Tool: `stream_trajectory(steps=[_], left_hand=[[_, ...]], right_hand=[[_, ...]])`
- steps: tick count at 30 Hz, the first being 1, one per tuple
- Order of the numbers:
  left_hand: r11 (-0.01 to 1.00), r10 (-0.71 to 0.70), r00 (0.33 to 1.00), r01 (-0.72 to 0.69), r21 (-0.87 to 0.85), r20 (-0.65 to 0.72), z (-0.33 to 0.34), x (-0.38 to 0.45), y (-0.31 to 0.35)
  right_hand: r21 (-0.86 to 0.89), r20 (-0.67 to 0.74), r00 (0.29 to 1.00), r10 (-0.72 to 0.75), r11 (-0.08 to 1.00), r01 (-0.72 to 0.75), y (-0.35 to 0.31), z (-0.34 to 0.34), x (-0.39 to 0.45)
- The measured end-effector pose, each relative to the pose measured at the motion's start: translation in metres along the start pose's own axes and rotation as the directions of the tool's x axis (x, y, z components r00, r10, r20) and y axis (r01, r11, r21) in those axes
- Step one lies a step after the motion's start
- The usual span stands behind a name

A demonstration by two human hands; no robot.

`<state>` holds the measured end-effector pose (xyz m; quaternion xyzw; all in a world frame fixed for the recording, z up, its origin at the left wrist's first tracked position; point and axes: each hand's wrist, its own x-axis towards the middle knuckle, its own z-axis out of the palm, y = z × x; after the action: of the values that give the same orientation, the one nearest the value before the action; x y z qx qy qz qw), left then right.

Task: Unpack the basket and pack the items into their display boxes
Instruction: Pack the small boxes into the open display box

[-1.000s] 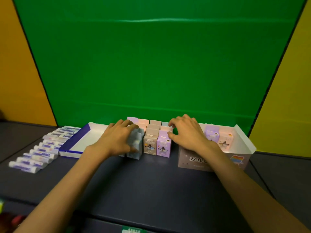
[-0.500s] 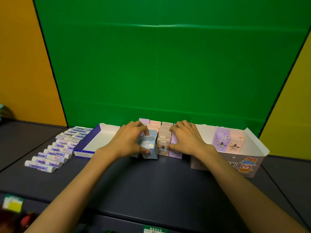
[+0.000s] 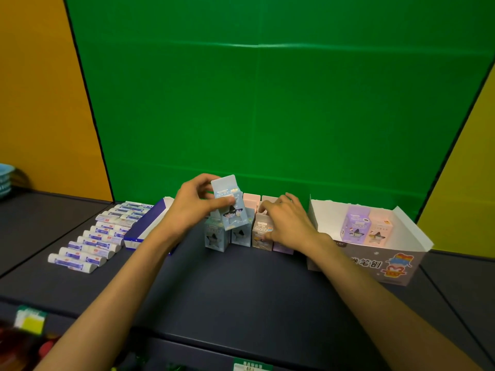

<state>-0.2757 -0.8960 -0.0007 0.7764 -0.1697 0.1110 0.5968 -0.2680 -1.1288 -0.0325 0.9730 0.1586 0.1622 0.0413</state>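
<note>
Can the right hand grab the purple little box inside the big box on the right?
Probably yes. The purple box stands in the open-topped display box, just beside the right hand, with nothing over it. But that hand grips a beige box now, so it must let go first.

Dim, even light; warped edges

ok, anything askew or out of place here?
Only the blue carton in the left hand: it's lifted and tilted above the upright cartons on the table. The right hand rests on the brown carton. Nothing spilled or visibly damaged.
</note>
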Motion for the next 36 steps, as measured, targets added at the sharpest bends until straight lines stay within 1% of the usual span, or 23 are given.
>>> stream_trajectory(steps=[2,5,7,9,11,13,16,18,21,27,29,32,36], left_hand=[[1.0,0.02,1.0,-0.02,-0.014,-0.024,0.002,0.0,0.002],[0.998,0.052,0.996,-0.055,-0.039,-0.067,0.007,0.003,0.009],[0.994,0.083,0.993,-0.089,-0.067,-0.079,0.012,0.007,0.017],[0.989,0.113,0.991,-0.119,-0.089,-0.07,0.02,0.012,0.025],[0.978,0.123,0.991,-0.13,-0.165,-0.054,0.031,0.017,0.034],[0.956,0.129,0.991,-0.136,-0.259,-0.044,0.043,0.023,0.042],[0.936,0.145,0.989,-0.143,-0.321,-0.017,0.065,0.033,0.054],[0.932,0.166,0.986,-0.151,-0.33,0.016,0.084,0.039,0.061],[0.944,0.212,0.975,-0.185,-0.273,0.07,0.114,0.05,0.066],[0.962,0.273,0.945,-0.269,-0.049,0.182,0.166,0.076,0.062],[0.958,0.272,0.938,-0.285,0.03,0.216,0.18,0.083,0.059],[0.955,0.245,0.931,-0.279,0.097,0.269,0.197,0.091,0.052],[0.95,0.2,0.93,-0.261,0.171,0.31,0.207,0.098,0.045]], right_hand=[[0.055,-0.012,1.0,-0.009,0.998,0.009,0.0,-0.003,0.0],[0.267,-0.018,1.0,0.024,0.964,-0.018,0.003,-0.021,-0.002],[0.391,-0.01,0.999,0.051,0.919,-0.043,0.01,-0.036,-0.002],[0.498,-0.033,0.996,0.08,0.866,-0.053,0.022,-0.052,-0.004],[0.593,-0.062,0.992,0.113,0.804,-0.054,0.039,-0.067,-0.01],[0.675,-0.084,0.986,0.145,0.736,-0.051,0.059,-0.08,-0.019],[0.746,-0.094,0.973,0.21,0.662,-0.071,0.094,-0.089,-0.031],[0.747,-0.102,0.96,0.261,0.658,-0.1,0.118,-0.09,-0.036],[0.712,-0.091,0.947,0.307,0.685,-0.154,0.15,-0.087,-0.044],[0.607,0.009,0.943,0.333,0.747,-0.27,0.188,-0.059,-0.055],[0.592,0.041,0.943,0.33,0.752,-0.289,0.195,-0.047,-0.053],[0.576,0.09,0.946,0.31,0.759,-0.303,0.202,-0.029,-0.048],[0.504,0.075,0.964,0.254,0.825,-0.256,0.206,-0.016,-0.04]])
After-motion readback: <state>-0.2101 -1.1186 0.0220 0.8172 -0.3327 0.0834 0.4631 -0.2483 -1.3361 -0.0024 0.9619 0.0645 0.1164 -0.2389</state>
